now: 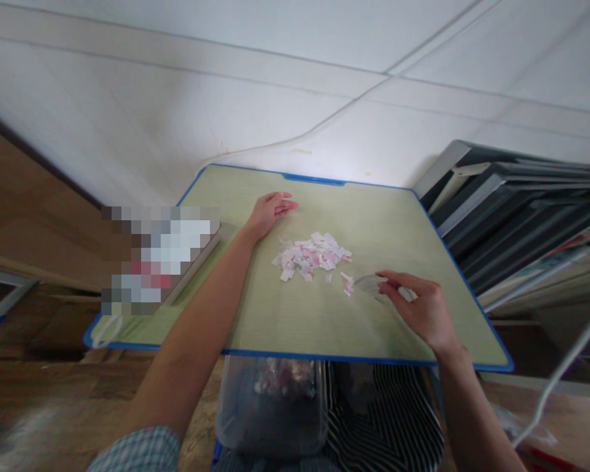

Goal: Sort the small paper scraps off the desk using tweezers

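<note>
My left hand point(274, 213) hovers over or rests on the far left part of a pale green tabletop point(373, 223) with blue edging. Its fingers are loosely bent and a little apart, with nothing visible between them. Just right of and nearer than that hand lies a heap of small white and pink paper scraps point(314, 254). My right hand point(417, 305) pinches a thin, grey, see-through rounded piece point(368, 283) between thumb and fingers. A few loose scraps point(347, 284) lie beside that piece's left edge.
A blurred-out box point(189, 265) stands on the table's left side, a white loop point(107, 331) near it. Below the front edge sits a clear plastic bin point(270, 419) with scraps inside. Dark folded panels point(511, 210) lean at the right. A white wall point(275, 98) backs the table.
</note>
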A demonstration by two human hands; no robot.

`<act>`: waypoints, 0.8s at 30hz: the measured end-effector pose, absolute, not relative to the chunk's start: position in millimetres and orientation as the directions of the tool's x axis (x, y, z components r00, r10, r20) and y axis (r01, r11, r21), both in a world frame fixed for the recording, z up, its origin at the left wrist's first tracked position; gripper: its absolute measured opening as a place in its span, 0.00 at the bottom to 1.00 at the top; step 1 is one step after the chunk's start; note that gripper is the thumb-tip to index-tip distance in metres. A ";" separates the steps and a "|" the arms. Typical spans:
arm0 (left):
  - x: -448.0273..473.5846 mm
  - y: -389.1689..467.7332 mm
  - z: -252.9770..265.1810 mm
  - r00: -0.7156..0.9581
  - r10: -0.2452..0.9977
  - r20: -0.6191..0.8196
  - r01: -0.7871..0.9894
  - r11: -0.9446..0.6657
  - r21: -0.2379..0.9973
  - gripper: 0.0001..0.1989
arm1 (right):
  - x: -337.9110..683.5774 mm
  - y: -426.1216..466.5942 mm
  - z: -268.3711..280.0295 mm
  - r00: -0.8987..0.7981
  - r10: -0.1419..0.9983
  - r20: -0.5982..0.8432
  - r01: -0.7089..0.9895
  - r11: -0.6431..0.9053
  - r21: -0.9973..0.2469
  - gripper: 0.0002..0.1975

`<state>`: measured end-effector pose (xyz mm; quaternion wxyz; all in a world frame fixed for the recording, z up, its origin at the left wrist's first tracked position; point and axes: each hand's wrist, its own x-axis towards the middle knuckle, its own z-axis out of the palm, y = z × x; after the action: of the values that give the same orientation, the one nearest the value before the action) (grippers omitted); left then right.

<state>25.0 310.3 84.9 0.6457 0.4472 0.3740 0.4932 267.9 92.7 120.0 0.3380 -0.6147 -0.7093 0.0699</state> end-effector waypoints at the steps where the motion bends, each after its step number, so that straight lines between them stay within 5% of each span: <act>1: 24.7 310.5 84.5 0.235 0.971 -0.039 -0.302 0.111 0.947 0.10 | 269.0 92.1 120.9 -0.040 0.928 0.371 0.825 0.240 -0.511 0.12; 5: 24.1 310.5 84.0 0.239 0.971 -0.028 -0.302 0.102 0.948 0.10 | 272.5 89.9 124.1 -0.132 0.958 0.255 0.821 0.250 -0.514 0.11; 14: 25.6 309.0 86.8 0.218 0.975 -0.045 -0.300 0.110 0.948 0.10 | 272.0 92.5 125.4 -0.145 0.954 0.261 0.805 0.267 -0.529 0.11; 24: 25.4 308.9 86.4 0.214 0.976 -0.043 -0.302 0.108 0.947 0.10 | 270.5 103.3 111.6 0.044 0.931 0.362 0.813 0.177 -0.555 0.13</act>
<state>25.4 308.9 86.4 0.6404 0.4440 0.3794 0.4988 270.5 103.3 111.6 0.3435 -0.6355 -0.6861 0.0861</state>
